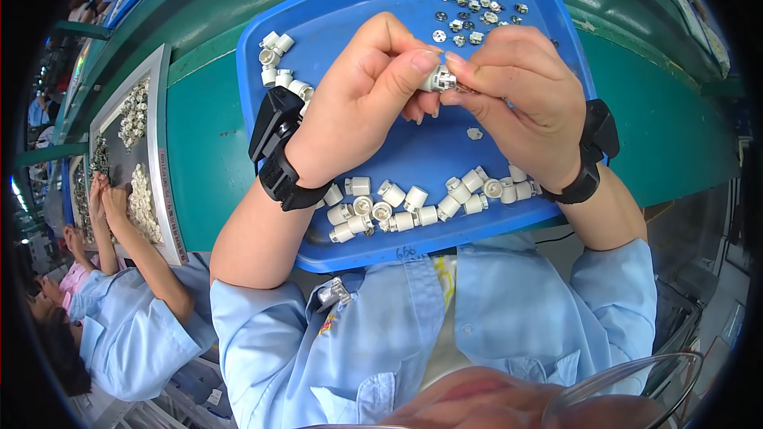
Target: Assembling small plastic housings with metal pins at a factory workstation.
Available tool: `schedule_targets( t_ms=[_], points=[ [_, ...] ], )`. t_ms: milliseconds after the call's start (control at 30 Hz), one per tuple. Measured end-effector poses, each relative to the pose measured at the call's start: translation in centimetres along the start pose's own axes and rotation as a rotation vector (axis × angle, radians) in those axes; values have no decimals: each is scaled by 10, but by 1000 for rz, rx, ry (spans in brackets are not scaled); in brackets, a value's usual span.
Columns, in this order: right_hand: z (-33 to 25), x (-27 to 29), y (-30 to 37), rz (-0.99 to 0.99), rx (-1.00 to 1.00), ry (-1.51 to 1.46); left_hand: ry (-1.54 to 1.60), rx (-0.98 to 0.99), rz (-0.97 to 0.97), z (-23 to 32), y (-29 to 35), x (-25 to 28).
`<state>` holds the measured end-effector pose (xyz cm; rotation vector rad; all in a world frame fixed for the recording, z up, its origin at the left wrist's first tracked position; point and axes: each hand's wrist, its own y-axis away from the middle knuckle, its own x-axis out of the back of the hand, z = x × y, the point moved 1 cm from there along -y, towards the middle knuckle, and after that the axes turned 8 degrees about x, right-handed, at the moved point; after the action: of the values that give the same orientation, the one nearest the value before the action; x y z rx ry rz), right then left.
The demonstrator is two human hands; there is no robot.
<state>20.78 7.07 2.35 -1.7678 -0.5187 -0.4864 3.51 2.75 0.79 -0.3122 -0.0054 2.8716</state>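
Observation:
Above the middle of a blue tray (413, 254), my two hands meet at one small white lamp socket (435, 81). My left hand (350, 111) is closed, pinching the socket's white body between thumb and fingers. My right hand (528, 95) is closed as well, its thumb and forefinger at the socket's end, where metal bits show. Whether a separate small part sits in the right fingertips is hidden. A single small pale part (474, 134) lies on the tray below my right hand.
White cylindrical sockets (415, 198) lie along the tray's near side, more sockets (270, 57) at its left. Small metal and dark round parts (477, 16) are scattered at the far right. On the green bench (207, 151), a co-worker's hands (107, 195) work over a framed tray (164, 167) at left.

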Motion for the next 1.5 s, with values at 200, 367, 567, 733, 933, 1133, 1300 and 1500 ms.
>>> schedule_targets(
  t_ms=[200, 367, 567, 733, 933, 1133, 1300, 1500],
  points=[
    [2, -2, -6, 13, 6, -68, 69, -37, 31, 1, -1, 2],
    [2, -2, -3, 10, 3, -57, 63, -61, -13, -2, -1, 1],
    [-3, -2, -2, 19, 7, -29, 52, -36, 5, 1, 1, 0],
    [-3, 1, -2, 2, 29, 18, -8, -88, -15, -3, 1, 3],
    [-7, 2, -5, -31, 8, -30, -80, -93, 25, 0, 4, -2],
    [-5, 2, -4, -31, 32, -60, -58, -56, 19, 1, 4, -2],
    [-4, 1, -4, -9, 50, -92, 25, -22, -20, 2, 4, -1],
    [-6, 0, -3, -26, 33, -93, 7, -19, -26, 1, 5, -1]
  ],
)
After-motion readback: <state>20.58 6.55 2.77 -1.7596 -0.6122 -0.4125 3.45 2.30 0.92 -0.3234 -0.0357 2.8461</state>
